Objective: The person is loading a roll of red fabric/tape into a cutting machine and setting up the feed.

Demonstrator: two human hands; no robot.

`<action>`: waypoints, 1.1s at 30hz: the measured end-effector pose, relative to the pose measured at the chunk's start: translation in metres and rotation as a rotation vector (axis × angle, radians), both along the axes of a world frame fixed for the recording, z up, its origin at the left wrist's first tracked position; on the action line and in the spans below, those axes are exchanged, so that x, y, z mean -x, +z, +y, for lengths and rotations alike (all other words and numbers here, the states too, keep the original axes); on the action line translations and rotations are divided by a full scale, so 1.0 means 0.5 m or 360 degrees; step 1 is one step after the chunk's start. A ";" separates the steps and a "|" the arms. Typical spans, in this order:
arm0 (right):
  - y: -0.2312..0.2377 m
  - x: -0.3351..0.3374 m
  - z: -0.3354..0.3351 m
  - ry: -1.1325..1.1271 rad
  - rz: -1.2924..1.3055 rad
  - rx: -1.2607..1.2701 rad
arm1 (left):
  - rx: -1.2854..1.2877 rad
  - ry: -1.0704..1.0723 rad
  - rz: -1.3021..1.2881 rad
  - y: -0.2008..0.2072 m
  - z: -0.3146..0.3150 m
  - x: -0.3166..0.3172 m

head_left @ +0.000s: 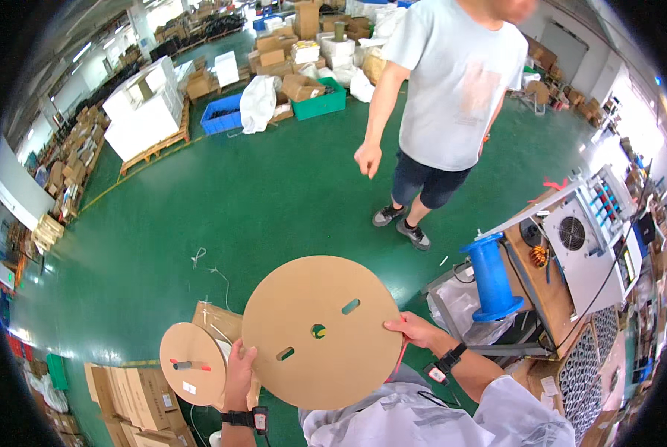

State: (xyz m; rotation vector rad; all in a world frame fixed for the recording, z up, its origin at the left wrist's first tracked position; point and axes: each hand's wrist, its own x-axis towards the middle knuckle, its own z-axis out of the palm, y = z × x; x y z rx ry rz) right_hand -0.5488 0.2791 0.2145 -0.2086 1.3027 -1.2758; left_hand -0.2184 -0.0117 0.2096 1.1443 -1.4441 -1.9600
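Observation:
In front of me I hold up a large round cardboard reel disc [363, 350] with a small centre hole and two oval slots. My left hand [238, 366] grips its left edge, thumb on the face. My right hand [417, 329] pinches the right edge, fingers behind the disc. Whether a second disc or a core lies behind it I cannot tell. Just left of my left hand is a smaller cardboard reel [190, 384] with a dark spindle and red pieces at its middle. A cardboard box [218, 316] stands behind that reel, partly hidden.
A person [453, 97] in a light T-shirt stands ahead. At right, a blue spool [491, 279] stands beside a workbench [538, 276] carrying a grey machine [583, 238]. Flattened cartons [136, 395] are stacked at lower left. Loose string [225, 287] lies on the green floor [274, 194].

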 end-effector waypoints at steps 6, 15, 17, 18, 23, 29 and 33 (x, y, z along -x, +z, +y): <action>0.044 -0.017 0.097 -0.0391 0.0117 0.0061 | -0.0055 -0.0409 -0.0171 0.029 0.009 0.055; 0.087 -0.167 0.096 -0.0581 0.0496 -0.0181 | -0.0081 -0.0757 -0.0365 -0.005 -0.003 0.014; 0.077 -0.199 0.091 -0.0267 0.1250 -0.0457 | -0.0119 -0.0909 -0.0342 -0.022 0.009 0.022; 0.074 -0.220 0.085 -0.0294 0.1240 -0.0484 | -0.0132 -0.1003 -0.0302 -0.028 0.018 0.030; 0.146 -0.315 0.044 0.0069 0.1387 -0.0534 | -0.0280 -0.1205 -0.0151 -0.029 0.100 0.084; 0.123 -0.368 0.094 -0.0055 0.1779 -0.0361 | -0.0521 -0.1127 -0.0112 -0.017 0.180 0.145; 0.131 -0.366 0.159 -0.0100 0.1749 -0.0351 | -0.0701 -0.1173 -0.0259 -0.019 0.237 0.157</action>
